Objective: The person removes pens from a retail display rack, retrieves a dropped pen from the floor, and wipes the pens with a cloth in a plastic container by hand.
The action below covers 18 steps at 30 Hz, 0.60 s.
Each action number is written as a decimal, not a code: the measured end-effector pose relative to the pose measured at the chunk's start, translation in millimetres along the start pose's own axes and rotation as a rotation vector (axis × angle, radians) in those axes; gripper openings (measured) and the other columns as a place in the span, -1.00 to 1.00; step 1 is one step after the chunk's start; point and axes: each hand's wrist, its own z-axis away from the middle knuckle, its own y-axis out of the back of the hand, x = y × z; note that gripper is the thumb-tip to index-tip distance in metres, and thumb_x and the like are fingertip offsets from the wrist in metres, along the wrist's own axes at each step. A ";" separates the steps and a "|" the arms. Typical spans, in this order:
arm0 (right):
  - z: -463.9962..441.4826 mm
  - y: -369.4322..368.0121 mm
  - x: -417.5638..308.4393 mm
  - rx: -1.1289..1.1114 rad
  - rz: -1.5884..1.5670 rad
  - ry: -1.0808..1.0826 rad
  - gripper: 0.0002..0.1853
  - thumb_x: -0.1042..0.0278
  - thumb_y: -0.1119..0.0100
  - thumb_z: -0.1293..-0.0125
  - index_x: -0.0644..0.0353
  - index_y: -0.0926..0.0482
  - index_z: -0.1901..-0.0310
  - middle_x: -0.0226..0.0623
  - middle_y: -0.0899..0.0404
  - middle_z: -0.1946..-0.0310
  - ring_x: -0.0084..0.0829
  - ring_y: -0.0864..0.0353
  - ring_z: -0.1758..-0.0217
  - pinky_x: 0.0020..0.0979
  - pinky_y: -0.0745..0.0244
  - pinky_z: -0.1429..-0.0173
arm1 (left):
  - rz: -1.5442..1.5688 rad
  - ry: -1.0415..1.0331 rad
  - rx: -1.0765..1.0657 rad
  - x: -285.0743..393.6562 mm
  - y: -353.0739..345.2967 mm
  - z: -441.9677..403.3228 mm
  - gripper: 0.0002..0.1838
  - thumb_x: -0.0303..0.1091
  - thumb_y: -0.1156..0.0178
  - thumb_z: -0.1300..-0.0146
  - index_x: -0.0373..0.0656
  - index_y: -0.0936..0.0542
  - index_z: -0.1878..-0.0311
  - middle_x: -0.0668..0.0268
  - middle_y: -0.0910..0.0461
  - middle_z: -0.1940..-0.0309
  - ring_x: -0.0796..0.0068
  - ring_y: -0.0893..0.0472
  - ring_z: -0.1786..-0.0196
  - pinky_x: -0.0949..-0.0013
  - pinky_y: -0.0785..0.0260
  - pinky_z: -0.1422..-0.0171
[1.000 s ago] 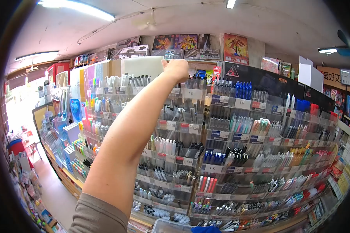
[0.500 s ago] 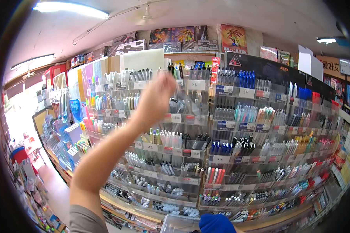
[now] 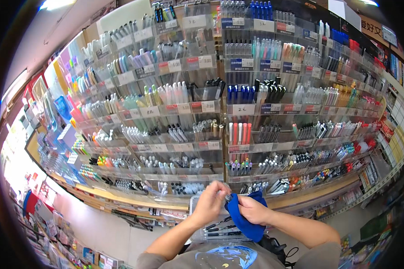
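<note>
In front of my chest, both my hands meet over a clear plastic box. The fingers of my left hand (image 3: 211, 204) are pinched on a pen (image 3: 228, 197), of which only a short dark and silver end shows. My right hand (image 3: 256, 210) grips a blue cloth (image 3: 248, 229). A fold of this cloth touches the pen's end, and the rest hangs down over the box. The clear plastic box (image 3: 194, 207) stands below my hands, with several dark pens (image 3: 220, 229) lying in it.
A tall rack of clear tiered trays (image 3: 179, 107) full of pens, with price tags, spans the view ahead. A wooden ledge (image 3: 292, 201) runs along its foot. Stocked shelves stand left (image 3: 40, 237) and right (image 3: 399, 71). A black cable (image 3: 292, 251) lies near my right side.
My left hand has come down from the upper pen rows to the blue cloth and now pinches a pen. My right hand has come into view gripping the cloth. The view has tilted down.
</note>
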 end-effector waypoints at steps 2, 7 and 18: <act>8.9 -2.2 -4.6 -0.032 0.100 0.059 -0.89 0.49 0.20 -0.29 0.21 -0.34 0.20 -0.55 -0.31 0.43 -0.71 -0.26 0.38 -0.61 -0.29 0.28 | 0.148 0.042 0.123 0.3 14.1 -6.4 -0.89 -0.41 0.07 -0.29 -0.24 -0.33 0.33 0.29 -0.44 0.36 0.51 -0.42 0.19 0.42 -0.24 -0.01; 19.8 1.2 -6.1 -0.038 0.113 0.075 -0.88 0.54 0.24 -0.26 0.21 -0.31 0.20 -0.54 -0.28 0.41 -0.71 -0.23 0.35 -0.63 -0.26 0.24 | 0.220 0.004 0.130 13.8 18.2 -9.7 -0.87 -0.40 0.07 -0.29 -0.26 -0.35 0.32 0.27 -0.47 0.32 0.56 -0.42 0.22 0.48 -0.25 0.04; 10.2 0.6 13.2 0.003 0.088 0.088 -0.85 0.54 0.24 -0.26 0.20 -0.30 0.16 -0.50 -0.29 0.38 -0.67 -0.25 0.31 -0.59 -0.27 0.16 | 0.589 0.212 0.051 -7.1 -22.8 23.4 -0.80 -0.30 0.03 -0.28 -0.22 -0.44 0.15 0.20 -0.46 0.05 0.38 -0.37 -0.10 0.32 -0.12 -0.22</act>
